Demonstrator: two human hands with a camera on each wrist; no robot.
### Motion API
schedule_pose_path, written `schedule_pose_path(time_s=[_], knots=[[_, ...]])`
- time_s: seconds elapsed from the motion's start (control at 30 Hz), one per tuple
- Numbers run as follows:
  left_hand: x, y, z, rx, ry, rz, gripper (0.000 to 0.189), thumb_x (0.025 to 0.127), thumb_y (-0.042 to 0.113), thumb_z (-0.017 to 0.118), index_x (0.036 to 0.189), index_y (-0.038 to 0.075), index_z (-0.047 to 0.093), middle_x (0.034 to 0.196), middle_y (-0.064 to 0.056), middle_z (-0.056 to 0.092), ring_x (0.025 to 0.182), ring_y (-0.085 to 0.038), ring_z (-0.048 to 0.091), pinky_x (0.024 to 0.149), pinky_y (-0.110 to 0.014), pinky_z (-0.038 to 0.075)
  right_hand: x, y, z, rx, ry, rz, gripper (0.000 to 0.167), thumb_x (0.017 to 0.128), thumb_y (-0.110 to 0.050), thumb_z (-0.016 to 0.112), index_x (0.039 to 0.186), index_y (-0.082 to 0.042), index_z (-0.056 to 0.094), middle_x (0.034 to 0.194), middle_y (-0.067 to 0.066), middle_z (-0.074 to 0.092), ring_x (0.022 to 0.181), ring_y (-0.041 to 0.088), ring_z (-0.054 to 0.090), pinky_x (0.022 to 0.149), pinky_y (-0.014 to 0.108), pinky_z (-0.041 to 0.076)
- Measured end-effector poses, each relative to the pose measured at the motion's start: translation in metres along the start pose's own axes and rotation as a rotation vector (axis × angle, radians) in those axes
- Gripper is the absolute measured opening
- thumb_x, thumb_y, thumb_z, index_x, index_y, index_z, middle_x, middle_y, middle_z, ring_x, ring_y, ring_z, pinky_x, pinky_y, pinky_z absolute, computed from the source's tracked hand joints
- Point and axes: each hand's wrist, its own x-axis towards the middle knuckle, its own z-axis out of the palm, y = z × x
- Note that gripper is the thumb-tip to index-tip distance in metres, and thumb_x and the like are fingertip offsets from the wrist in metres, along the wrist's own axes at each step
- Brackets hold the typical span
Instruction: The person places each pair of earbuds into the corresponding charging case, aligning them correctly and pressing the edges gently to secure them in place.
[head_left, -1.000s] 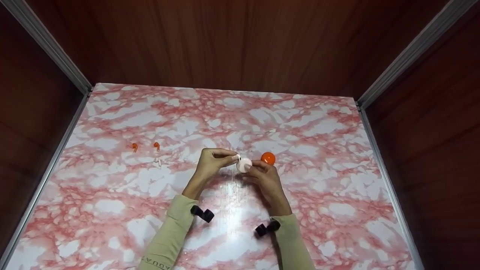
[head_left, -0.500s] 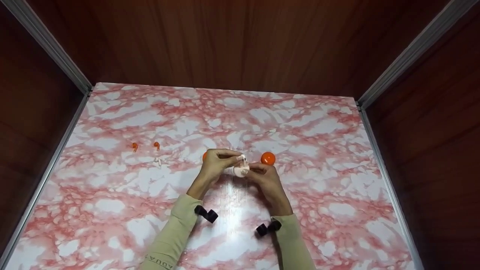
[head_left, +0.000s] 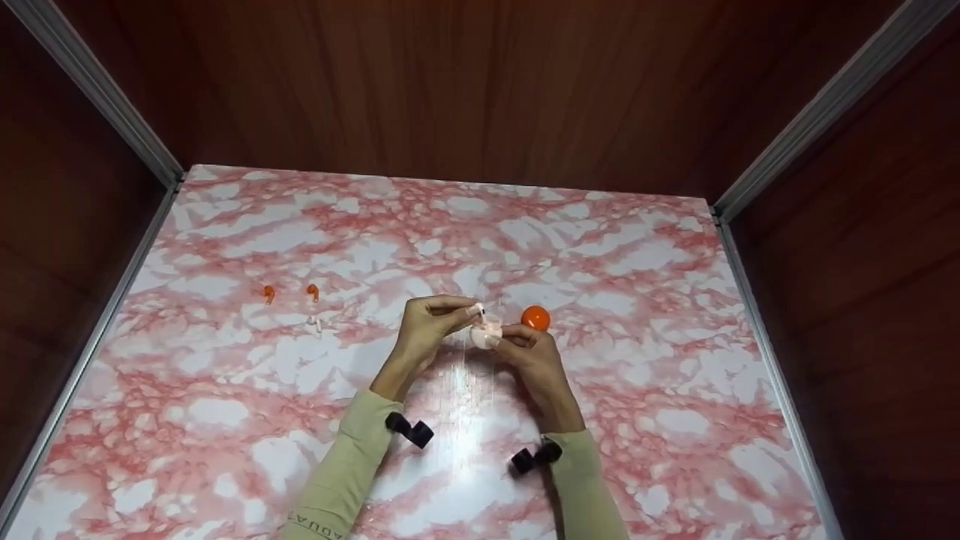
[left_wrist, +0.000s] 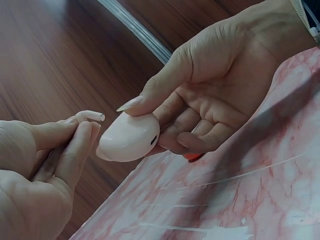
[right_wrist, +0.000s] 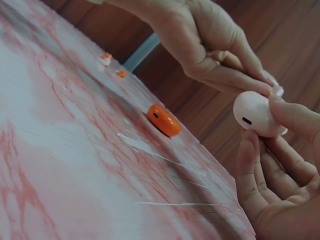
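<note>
My left hand (head_left: pixel 421 330) pinches a white earbud (left_wrist: pixel 92 116) between thumb and fingertips, its stem sticking out toward the right hand. My right hand (head_left: pixel 534 358) holds a white earbud case (left_wrist: pixel 132 137) between thumb and fingers, above the table. A dark charging port (right_wrist: pixel 247 121) shows on the case. In the head view the earbud is right beside the case's far side; a small gap separates them in the left wrist view. Whether the lid is raised is hard to tell. Just beyond the right hand's fingers lies a glossy orange case (head_left: pixel 535 318).
Two orange earbuds (head_left: pixel 313 292) lie at the table's left, with small white earbud-like pieces (head_left: pixel 316 324) nearer. Another orange case (right_wrist: pixel 164 120) with a port rests on the table in the right wrist view. Dark wood panels (head_left: pixel 480 90) enclose the marbled table (head_left: pixel 480 232).
My left hand moved right with the earbud, then back left a little. The right hand tipped the white case nearer me. An orange case glimpsed behind the left hand is hidden again in the head view.
</note>
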Motion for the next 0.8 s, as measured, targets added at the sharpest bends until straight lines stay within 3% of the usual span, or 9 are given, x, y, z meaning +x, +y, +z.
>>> schedule_pose_path(time_s=[0.2, 0.5, 0.8], knots=[[-0.0016, -0.0001, -0.0003, 0.058, 0.015, 0.034, 0.025, 0.091, -0.005, 0.077, 0.112, -0.017, 0.073, 0.097, -0.009, 0.081, 0.090, -0.018, 0.079, 0.089, -0.032, 0.064, 0.0001, -0.0005, -0.0009, 0.010, 0.017, 0.003, 0.018, 0.090, 0.002, 0.077, 0.106, 0.009, 0.074, 0.090, 0.005, 0.079, 0.084, 0.021, 0.075, 0.073, 0.029, 0.061], [-0.0039, -0.0032, -0.0007, 0.182, 0.076, 0.050, 0.017, 0.088, 0.002, 0.082, 0.104, -0.006, 0.080, 0.098, -0.012, 0.081, 0.086, -0.016, 0.079, 0.083, -0.027, 0.064, 0.0009, 0.0004, -0.0003, 0.020, 0.022, 0.019, 0.015, 0.089, 0.003, 0.077, 0.103, 0.006, 0.074, 0.091, 0.005, 0.079, 0.083, 0.017, 0.074, 0.073, 0.029, 0.060], [-0.0046, -0.0064, -0.0001, 0.318, 0.075, 0.116, 0.019, 0.088, 0.013, 0.086, 0.101, 0.000, 0.083, 0.100, -0.015, 0.081, 0.088, -0.017, 0.078, 0.081, -0.025, 0.063, 0.0001, -0.0008, -0.0010, 0.046, 0.021, 0.015, 0.012, 0.091, 0.004, 0.076, 0.102, 0.005, 0.074, 0.091, 0.006, 0.078, 0.085, 0.020, 0.073, 0.073, 0.028, 0.058]])
